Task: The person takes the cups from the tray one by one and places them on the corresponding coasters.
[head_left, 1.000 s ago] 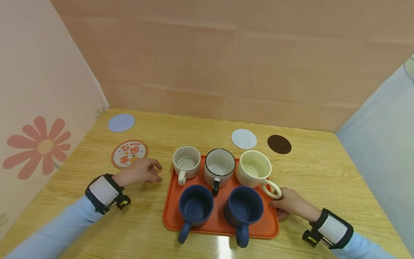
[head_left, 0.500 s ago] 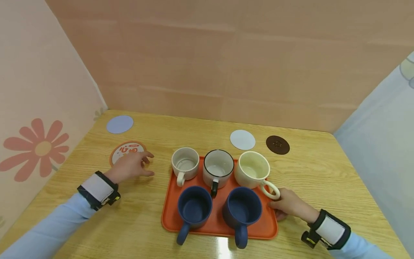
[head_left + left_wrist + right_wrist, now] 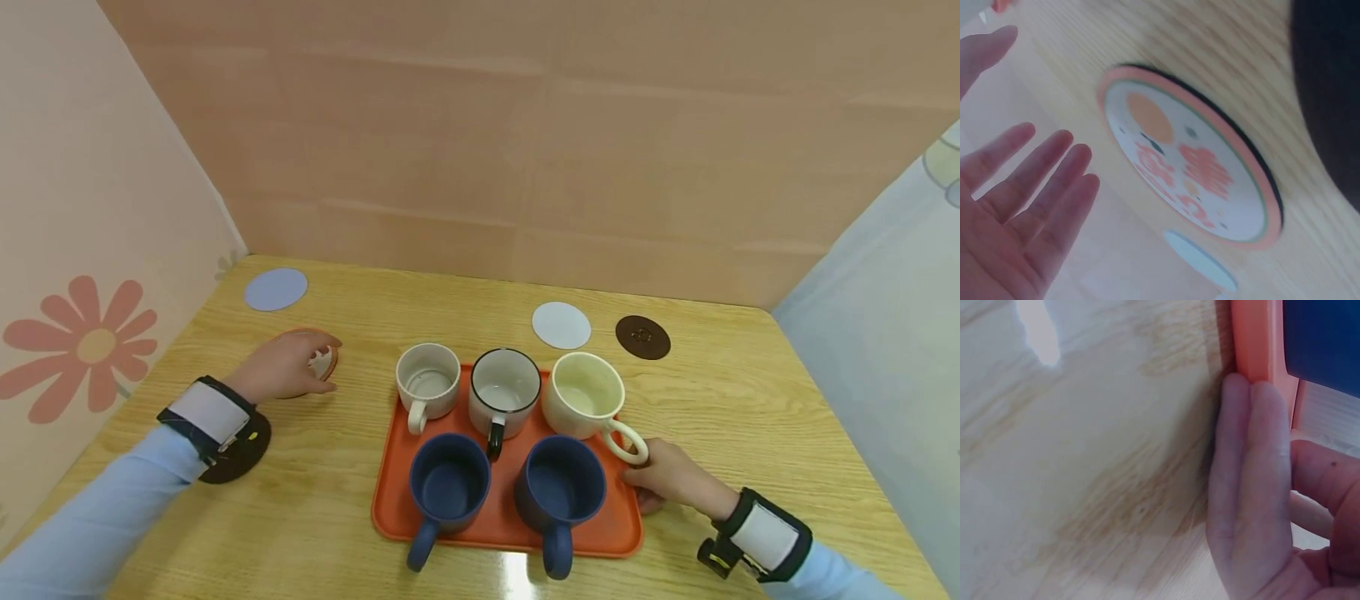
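My left hand (image 3: pixel 281 367), fingers spread, hovers over a round coaster with an orange rim and printed characters (image 3: pixel 1197 169); the left wrist view shows the palm apart from it. At the right, my right hand (image 3: pixel 675 477) grips the edge of an orange-red tray (image 3: pixel 393 504), thumb over the rim and fingers along the outer side. On the tray's back row stand a small off-white cup (image 3: pixel 429 396), a white mug with a black rim (image 3: pixel 502 417) and a cream mug (image 3: pixel 566 417). Two navy mugs, left (image 3: pixel 450 483) and right (image 3: pixel 558 492), stand in front.
A dark round coaster (image 3: pixel 243 458) lies partly under my left wrist. Farther back on the wooden table (image 3: pixel 750 392) are a lilac coaster (image 3: pixel 276 289), a white one (image 3: pixel 561 325) and a dark brown one (image 3: pixel 642 337). Covered walls (image 3: pixel 487 150) surround the back and sides.
My left hand has moved left and away from the tray, over the printed coaster. The dark coaster near its wrist has come into view. My right hand stays at the tray.
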Motion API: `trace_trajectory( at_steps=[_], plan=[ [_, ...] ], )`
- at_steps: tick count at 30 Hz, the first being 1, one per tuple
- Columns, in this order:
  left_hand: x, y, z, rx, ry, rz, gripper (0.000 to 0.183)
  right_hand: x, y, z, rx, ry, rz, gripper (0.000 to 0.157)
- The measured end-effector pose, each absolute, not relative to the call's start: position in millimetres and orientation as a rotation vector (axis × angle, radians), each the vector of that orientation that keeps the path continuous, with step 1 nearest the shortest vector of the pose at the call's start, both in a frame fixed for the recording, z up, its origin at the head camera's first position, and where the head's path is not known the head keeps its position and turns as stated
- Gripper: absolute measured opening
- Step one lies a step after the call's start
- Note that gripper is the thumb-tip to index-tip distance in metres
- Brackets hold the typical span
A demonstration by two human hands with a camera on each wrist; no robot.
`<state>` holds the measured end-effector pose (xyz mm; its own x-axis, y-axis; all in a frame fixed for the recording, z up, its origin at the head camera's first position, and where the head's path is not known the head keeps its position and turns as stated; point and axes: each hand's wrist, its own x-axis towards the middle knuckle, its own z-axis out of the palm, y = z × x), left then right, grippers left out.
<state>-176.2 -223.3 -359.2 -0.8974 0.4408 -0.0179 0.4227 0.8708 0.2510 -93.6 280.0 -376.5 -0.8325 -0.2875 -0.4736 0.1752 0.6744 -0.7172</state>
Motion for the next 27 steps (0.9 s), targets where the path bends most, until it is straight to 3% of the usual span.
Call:
trace_trajectory(
  at_steps=[27],
  plan=[
    [-194.6,-258.6,-369.6,0.52,2.858,0.36,0.085,-93.2,279.6,-375.7,-0.101,2.307,-1.113,0.009]
  ],
)
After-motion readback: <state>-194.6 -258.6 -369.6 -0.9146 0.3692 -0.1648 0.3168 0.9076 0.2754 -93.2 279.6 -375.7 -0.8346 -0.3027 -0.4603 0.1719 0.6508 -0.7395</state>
